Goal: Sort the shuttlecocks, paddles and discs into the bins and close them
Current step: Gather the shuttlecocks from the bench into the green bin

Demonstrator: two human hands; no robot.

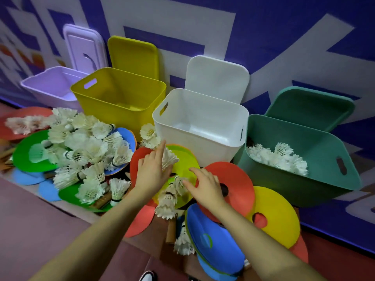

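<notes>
Four open bins stand along the wall: lilac (pixel 50 86), yellow (pixel 121 94), white (pixel 203 142) and green (pixel 316 179). The green bin holds several shuttlecocks (pixel 278 157). My left hand (pixel 152 171) holds a shuttlecock (pixel 169 158) over a yellow-green disc (pixel 185 159), index finger pointing up. My right hand (pixel 206 185) hovers with spread fingers, its thumb tip touching a row of shuttlecocks (pixel 168 199) lying on that disc. A big pile of shuttlecocks (pixel 87 151) covers green and blue discs at the left. A wooden paddle part (pixel 101 201) peeks out under the pile.
Each bin's lid leans on the wall behind it: lilac (pixel 83 49), yellow (pixel 134 55), white (pixel 217 80), green (pixel 312 106). Red (pixel 237 179), yellow (pixel 278 211) and blue (pixel 215 238) discs overlap at the right under my right arm. The floor is reddish brown.
</notes>
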